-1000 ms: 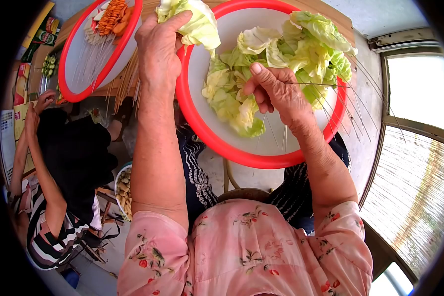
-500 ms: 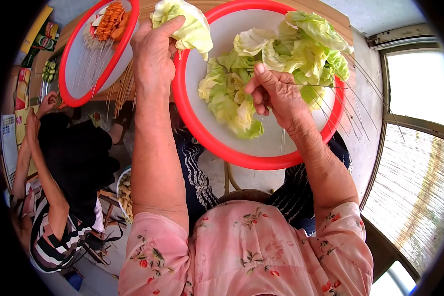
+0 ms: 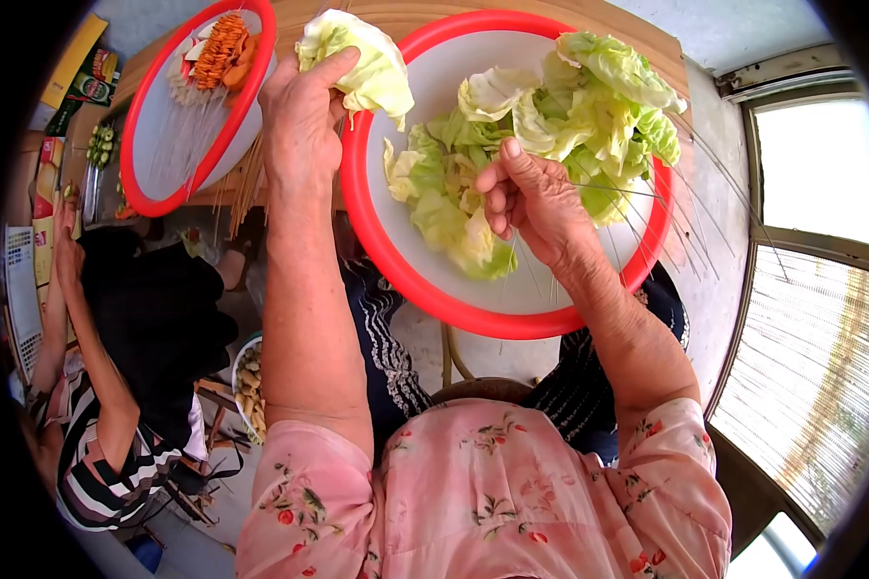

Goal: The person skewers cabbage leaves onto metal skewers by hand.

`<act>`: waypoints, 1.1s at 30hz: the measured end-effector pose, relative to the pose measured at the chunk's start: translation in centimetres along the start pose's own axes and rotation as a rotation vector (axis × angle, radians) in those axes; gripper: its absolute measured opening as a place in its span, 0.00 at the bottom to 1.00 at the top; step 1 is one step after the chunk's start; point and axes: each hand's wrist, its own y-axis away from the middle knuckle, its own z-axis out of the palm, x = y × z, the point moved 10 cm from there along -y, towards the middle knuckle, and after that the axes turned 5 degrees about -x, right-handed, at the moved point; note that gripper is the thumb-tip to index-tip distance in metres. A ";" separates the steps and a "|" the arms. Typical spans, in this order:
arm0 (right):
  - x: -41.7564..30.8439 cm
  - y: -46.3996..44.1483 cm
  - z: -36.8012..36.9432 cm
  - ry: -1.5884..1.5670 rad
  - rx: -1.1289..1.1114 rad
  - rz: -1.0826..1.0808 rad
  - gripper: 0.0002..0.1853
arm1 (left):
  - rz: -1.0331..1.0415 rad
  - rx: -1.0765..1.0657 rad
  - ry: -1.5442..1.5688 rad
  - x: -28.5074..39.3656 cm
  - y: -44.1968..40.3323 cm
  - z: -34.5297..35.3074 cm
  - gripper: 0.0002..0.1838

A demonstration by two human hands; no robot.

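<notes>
My left hand [image 3: 301,116] pinches a loose pale-green lettuce leaf [image 3: 362,68] over the left rim of a round white tray with a red rim [image 3: 362,207]. Over the tray's middle, my right hand [image 3: 536,198] is half curled with its thumb raised. A thin metal skewer [image 3: 616,189] sticks out from it to the right; the grip itself is partly hidden. Behind and beside this hand lies a pile of lettuce leaves [image 3: 599,106], some threaded on skewers. Several skewer shafts [image 3: 710,217] jut past the tray's right edge.
A second red-rimmed tray [image 3: 135,183] at left holds skewered orange and white food pieces [image 3: 224,53]. Wooden sticks [image 3: 246,183] lie by the wooden table edge. Another person in a striped top [image 3: 97,473] sits at left, near a bucket [image 3: 249,386]. A window [image 3: 811,164] is at right.
My right hand has dropped slightly toward me, and the skewer at it tilts downward to the right. My left hand keeps the leaf in nearly the same place. The other person's hands have moved.
</notes>
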 end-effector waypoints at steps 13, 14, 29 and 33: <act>-3.2 1.9 -1.0 -0.055 0.001 -0.102 0.28 | -0.022 0.060 -0.031 0.7 0.3 -0.8 0.20; -3.8 2.2 -1.1 -0.054 0.008 -0.122 0.29 | -0.023 0.057 -0.025 0.6 0.3 -0.7 0.20; -9.1 3.6 -0.7 -0.380 -0.225 -0.343 0.31 | -0.389 -0.269 0.340 -4.7 1.3 4.5 0.17; -8.5 3.4 -2.0 -0.346 -0.005 -0.374 0.28 | -0.363 -0.356 0.314 -4.2 1.7 5.7 0.20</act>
